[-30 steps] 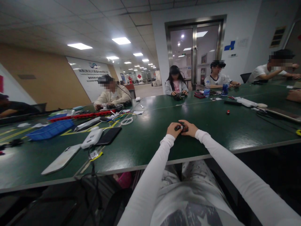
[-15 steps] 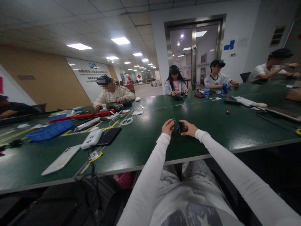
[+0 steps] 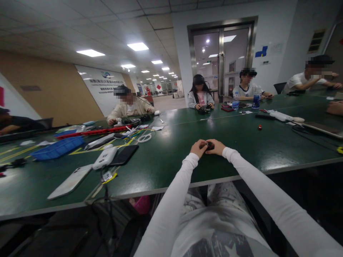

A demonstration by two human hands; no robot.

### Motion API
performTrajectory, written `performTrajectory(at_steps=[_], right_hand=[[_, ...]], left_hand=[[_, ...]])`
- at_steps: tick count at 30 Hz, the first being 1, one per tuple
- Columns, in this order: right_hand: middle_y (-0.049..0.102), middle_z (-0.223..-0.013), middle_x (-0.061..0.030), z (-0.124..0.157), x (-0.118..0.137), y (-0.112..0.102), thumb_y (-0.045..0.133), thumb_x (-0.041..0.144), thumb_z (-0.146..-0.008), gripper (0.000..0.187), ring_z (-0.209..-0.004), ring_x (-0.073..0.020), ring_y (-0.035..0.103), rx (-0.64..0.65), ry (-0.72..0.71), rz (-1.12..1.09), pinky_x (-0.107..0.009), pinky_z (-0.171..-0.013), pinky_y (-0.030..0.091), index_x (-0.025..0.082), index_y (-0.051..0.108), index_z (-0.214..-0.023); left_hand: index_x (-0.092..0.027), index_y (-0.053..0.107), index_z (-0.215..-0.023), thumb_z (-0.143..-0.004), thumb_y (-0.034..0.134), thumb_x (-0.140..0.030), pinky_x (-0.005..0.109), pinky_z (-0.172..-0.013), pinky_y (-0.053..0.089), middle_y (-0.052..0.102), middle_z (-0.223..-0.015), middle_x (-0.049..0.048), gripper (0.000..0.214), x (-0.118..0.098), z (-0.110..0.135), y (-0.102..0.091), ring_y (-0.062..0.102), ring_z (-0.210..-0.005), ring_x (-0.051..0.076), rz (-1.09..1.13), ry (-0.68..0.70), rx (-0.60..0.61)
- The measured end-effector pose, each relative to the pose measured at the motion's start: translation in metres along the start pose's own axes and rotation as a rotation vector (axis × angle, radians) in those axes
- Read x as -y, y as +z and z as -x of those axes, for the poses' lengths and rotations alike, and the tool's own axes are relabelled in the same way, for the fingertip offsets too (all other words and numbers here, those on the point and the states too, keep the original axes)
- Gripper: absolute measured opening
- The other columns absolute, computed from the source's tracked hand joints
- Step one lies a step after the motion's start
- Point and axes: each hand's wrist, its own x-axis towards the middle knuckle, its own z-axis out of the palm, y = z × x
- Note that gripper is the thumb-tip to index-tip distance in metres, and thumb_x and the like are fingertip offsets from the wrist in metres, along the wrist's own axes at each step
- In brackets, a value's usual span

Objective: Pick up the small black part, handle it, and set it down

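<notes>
A dark green tabletop (image 3: 160,167) crosses the room; the left arm stretches forward and inward, its left hand (image 3: 198,147) curled, fingers meeting the right hand's, their exact grip unclear; between the hands sits a small dark object (image 3: 210,145), partly hidden; the right hand (image 3: 217,147), arm slanting inward, grasps it with bent fingers.

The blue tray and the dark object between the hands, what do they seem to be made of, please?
Blue tray: probably low-sheen plastic, judging by its uniform colour and thin walls. Dark object: perhaps plastic or metal; the fingers hide most of it, leaving material and finish uncertain.
</notes>
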Motion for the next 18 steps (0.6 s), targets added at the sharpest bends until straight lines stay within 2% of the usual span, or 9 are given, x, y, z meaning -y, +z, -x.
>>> performTrajectory(at_steps=[2, 4, 6, 8, 11, 15, 18], right_hand=[[0.048, -0.104, -0.0105, -0.001, -0.003, 0.002, 0.071, 0.039, -0.047, 0.067, -0.089, -0.0205, 0.052, -0.013, 0.000, 0.025, -0.036, -0.083, 0.040, 0.014, 0.049, -0.106], [0.043, -0.109, -0.0123, -0.002, -0.006, 0.004, 0.071, 0.038, -0.048, 0.072, -0.087, -0.0194, 0.053, -0.028, 0.018, 0.001, -0.036, -0.082, 0.041, 0.013, 0.045, -0.111], [0.040, -0.112, -0.0130, -0.002, -0.008, 0.006, 0.069, 0.037, -0.051, 0.075, -0.082, -0.0171, 0.054, -0.048, 0.039, -0.037, -0.035, -0.078, 0.044, 0.014, 0.040, -0.116], [0.040, -0.111, -0.0120, -0.002, -0.009, 0.006, 0.067, 0.036, -0.055, 0.071, -0.082, -0.0161, 0.054, -0.059, 0.049, -0.054, -0.034, -0.076, 0.045, 0.016, 0.039, -0.116], [0.042, -0.108, -0.0101, -0.001, -0.009, 0.006, 0.066, 0.035, -0.058, 0.063, -0.081, -0.0150, 0.054, -0.060, 0.055, -0.057, -0.035, -0.077, 0.045, 0.018, 0.041, -0.114], [0.044, -0.107, -0.0092, 0.000, -0.010, 0.006, 0.065, 0.032, -0.060, 0.058, -0.078, -0.0138, 0.054, -0.046, 0.059, -0.058, -0.034, -0.077, 0.045, 0.019, 0.043, -0.112], [0.045, -0.107, -0.0088, 0.001, -0.009, 0.005, 0.064, 0.031, -0.061, 0.057, -0.078, -0.0134, 0.054, -0.040, 0.072, -0.067, -0.034, -0.076, 0.046, 0.020, 0.042, -0.113]], left_hand=[[-0.020, 0.053, -0.085, -0.067, 0.054, -0.023, 0.029, -0.076, 0.040, 0.058, -0.079, 0.0007, 0.019, -0.002, 0.003, 0.002, 0.053, -0.076, 0.012, -0.202, 0.037, 0.029], [-0.021, 0.052, -0.089, -0.069, 0.051, -0.022, 0.029, -0.076, 0.040, 0.058, -0.081, 0.0006, 0.019, -0.003, 0.004, -0.002, 0.052, -0.077, 0.013, -0.349, 0.049, 0.032], [-0.021, 0.051, -0.090, -0.071, 0.049, -0.022, 0.029, -0.077, 0.040, 0.058, -0.081, 0.0010, 0.019, -0.003, 0.004, -0.012, 0.052, -0.080, 0.013, -0.469, 0.062, 0.024], [-0.021, 0.050, -0.090, -0.071, 0.048, -0.023, 0.029, -0.078, 0.039, 0.057, -0.081, 0.0017, 0.019, 0.002, 0.005, -0.030, 0.051, -0.082, 0.014, -0.570, 0.045, 0.001], [-0.022, 0.050, -0.091, -0.073, 0.046, -0.025, 0.029, -0.076, 0.039, 0.057, -0.080, 0.0027, 0.018, 0.015, 0.010, -0.071, 0.050, -0.082, 0.015, -0.694, -0.084, -0.101], [-0.022, 0.049, -0.090, -0.074, 0.045, -0.028, 0.030, -0.076, 0.038, 0.056, -0.080, 0.0055, 0.018, 0.034, 0.029, -0.140, 0.050, -0.085, 0.018, -0.876, -0.352, -0.375], [-0.021, 0.050, -0.088, -0.074, 0.044, -0.031, 0.032, -0.074, 0.038, 0.056, -0.080, 0.0078, 0.018, 0.042, 0.049, -0.187, 0.049, -0.088, 0.021, -0.961, -0.501, -0.529]])
